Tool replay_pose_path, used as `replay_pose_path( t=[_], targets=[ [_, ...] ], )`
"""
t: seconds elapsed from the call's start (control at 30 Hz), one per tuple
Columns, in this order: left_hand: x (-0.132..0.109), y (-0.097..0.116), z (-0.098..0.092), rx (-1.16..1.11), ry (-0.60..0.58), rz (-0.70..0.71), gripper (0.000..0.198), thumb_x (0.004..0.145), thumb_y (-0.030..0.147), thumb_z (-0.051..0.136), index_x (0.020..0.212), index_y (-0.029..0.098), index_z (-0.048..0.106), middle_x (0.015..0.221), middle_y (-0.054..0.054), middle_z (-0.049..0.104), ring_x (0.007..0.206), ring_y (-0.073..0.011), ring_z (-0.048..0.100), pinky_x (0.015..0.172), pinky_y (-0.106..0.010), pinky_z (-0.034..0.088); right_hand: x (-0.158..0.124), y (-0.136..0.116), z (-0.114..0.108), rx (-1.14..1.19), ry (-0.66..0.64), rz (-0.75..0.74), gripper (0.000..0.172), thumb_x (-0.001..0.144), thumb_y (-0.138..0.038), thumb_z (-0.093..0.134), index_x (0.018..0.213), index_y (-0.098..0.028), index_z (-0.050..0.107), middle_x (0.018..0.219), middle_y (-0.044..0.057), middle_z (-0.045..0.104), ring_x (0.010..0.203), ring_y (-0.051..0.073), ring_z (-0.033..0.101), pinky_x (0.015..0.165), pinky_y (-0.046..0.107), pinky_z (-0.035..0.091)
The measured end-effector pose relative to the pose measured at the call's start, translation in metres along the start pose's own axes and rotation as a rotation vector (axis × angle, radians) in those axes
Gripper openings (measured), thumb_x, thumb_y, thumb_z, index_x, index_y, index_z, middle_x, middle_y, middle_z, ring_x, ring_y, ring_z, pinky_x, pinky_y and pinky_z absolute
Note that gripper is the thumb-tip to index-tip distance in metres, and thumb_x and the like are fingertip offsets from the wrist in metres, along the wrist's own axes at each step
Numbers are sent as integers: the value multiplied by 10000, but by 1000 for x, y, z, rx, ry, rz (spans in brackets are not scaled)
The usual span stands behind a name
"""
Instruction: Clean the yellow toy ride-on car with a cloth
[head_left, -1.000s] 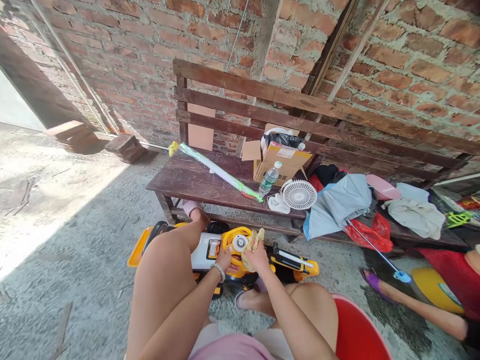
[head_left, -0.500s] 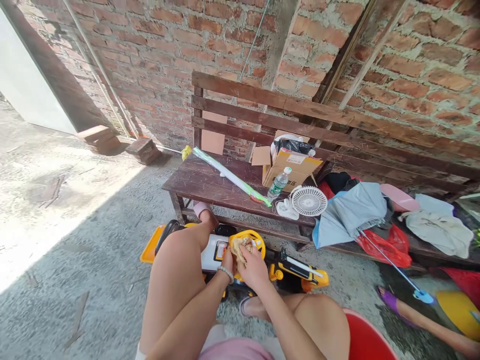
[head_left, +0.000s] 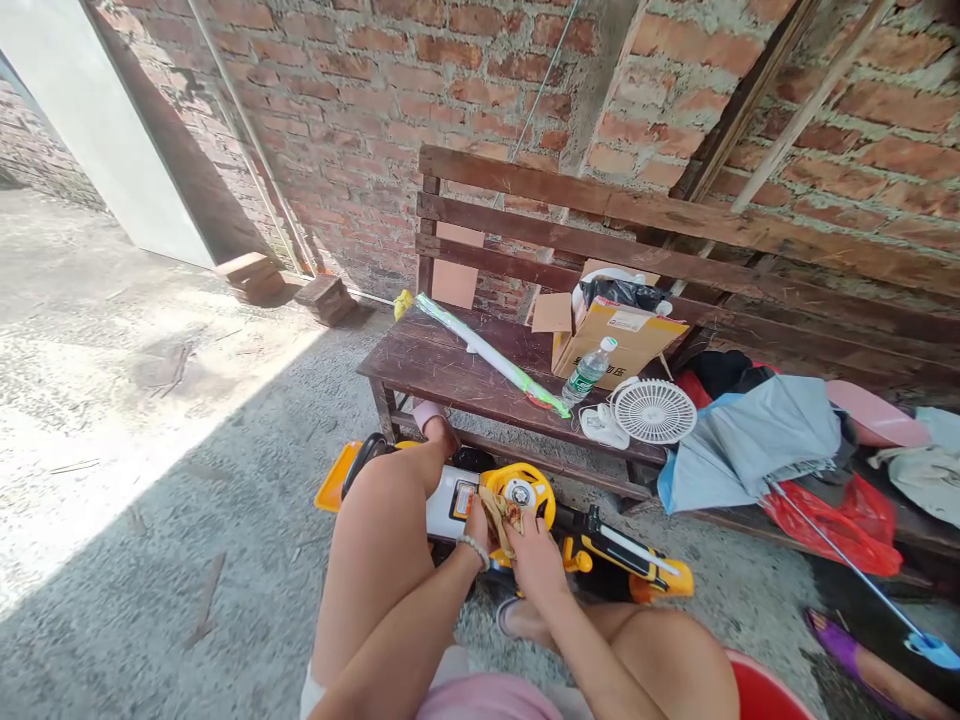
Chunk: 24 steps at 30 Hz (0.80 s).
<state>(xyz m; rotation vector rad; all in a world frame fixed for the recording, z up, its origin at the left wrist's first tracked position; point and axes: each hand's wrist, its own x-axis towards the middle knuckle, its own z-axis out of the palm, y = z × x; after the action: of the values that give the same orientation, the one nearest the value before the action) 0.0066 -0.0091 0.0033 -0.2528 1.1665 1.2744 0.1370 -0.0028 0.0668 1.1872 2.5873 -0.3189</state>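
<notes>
Between my two hands is a crumpled tan-and-brown piece [head_left: 498,517], perhaps a cloth or a dry leaf; its kind is not clear. My left hand [head_left: 478,530], with a beaded bracelet at the wrist, grips its left side. My right hand [head_left: 537,555] has its fingers closed on the right side. Both hands are above a yellow, white and black toy ride-on vehicle [head_left: 442,500] between my legs. Its yellow steering wheel [head_left: 551,497] is just beyond my hands. Part of the vehicle is hidden by my left leg.
A dark wooden bench [head_left: 397,360] bears a long wrapped umbrella-like item [head_left: 491,355], a water bottle [head_left: 587,372], a cardboard box [head_left: 626,345] and a white fan [head_left: 655,411]. A grey umbrella [head_left: 765,435] lies right. A red tub [head_left: 761,690] and another person's foot [head_left: 847,645] are lower right.
The view has shifted left, so the scene appears farther right. My hands have moved slightly on the tan piece, which now looks more opened, with brown showing inside.
</notes>
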Motion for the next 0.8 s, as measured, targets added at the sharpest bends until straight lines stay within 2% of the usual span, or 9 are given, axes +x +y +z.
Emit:
replay_pose_path(
  t=[0.1, 0.2, 0.3, 0.37, 0.47, 0.57, 0.67, 0.8],
  targets=[
    [1, 0, -2, 115, 72, -42, 554, 1047, 569, 360, 1226, 148, 672, 1038, -192, 815, 991, -354, 790, 855, -472, 644, -10, 22, 9, 9, 39, 105, 608, 950, -137, 555, 1527, -316, 628, 1559, 138, 539, 1325, 338, 550, 1075, 410, 505],
    [2, -2, -2, 274, 129, -15, 378, 1052, 445, 444, 1279, 189, 606, 1063, -162, 821, 962, -286, 797, 847, -405, 636, -3, 40, 6, 116, 94, 260, 538, 1006, -228, 517, 1528, -289, 631, 1478, 146, 588, 1256, 317, 604, 1061, 390, 509],
    [3, -4, -1, 440, 167, 20, 315, 1059, 381, 478, 1321, 222, 549, 1099, -150, 821, 918, -254, 799, 809, -367, 630, 22, 52, -10, 256, 181, 383, 538, 1052, -310, 453, 1566, -231, 591, 1363, 160, 648, 1225, 301, 643, 1076, 371, 505],
    [5, -2, -2, 540, 177, 20, 311, 1069, 379, 467, 1328, 220, 536, 1113, -149, 816, 854, -246, 803, 772, -357, 631, 42, 59, -20, 344, 220, 441, 564, 1057, -348, 446, 1596, -225, 553, 1421, 166, 633, 1248, 304, 649, 1067, 371, 516],
    [7, 4, -5, 664, 179, -4, 332, 1071, 415, 478, 1322, 209, 547, 1105, -144, 809, 764, -245, 806, 717, -344, 634, 65, 68, -26, 514, 155, 539, 572, 1040, -406, 492, 1570, -207, 576, 1468, 174, 632, 1229, 303, 683, 1009, 354, 541],
    [10, 10, -8, 753, 182, -19, 388, 1073, 453, 473, 1346, 185, 543, 1041, -149, 808, 725, -256, 807, 679, -339, 635, 72, 71, -16, 650, 113, 627, 545, 990, -435, 584, 1454, -162, 664, 1319, 168, 731, 1174, 299, 719, 969, 333, 550],
    [14, 11, -9, 806, 182, -13, 438, 1088, 468, 426, 1381, 155, 517, 1008, -166, 805, 706, -266, 806, 643, -337, 630, 67, 68, 1, 713, 178, 715, 531, 948, -431, 616, 1395, -152, 687, 1273, 160, 763, 1175, 308, 727, 976, 349, 560],
    [18, 7, -10, 842, 165, 5, 482, 1087, 536, 427, 1380, 162, 507, 999, -155, 806, 730, -254, 815, 616, -304, 618, 54, 55, 25, 828, 299, 773, 564, 913, -379, 594, 1414, -127, 651, 1299, 178, 759, 1243, 316, 716, 1028, 362, 558]
  ],
)
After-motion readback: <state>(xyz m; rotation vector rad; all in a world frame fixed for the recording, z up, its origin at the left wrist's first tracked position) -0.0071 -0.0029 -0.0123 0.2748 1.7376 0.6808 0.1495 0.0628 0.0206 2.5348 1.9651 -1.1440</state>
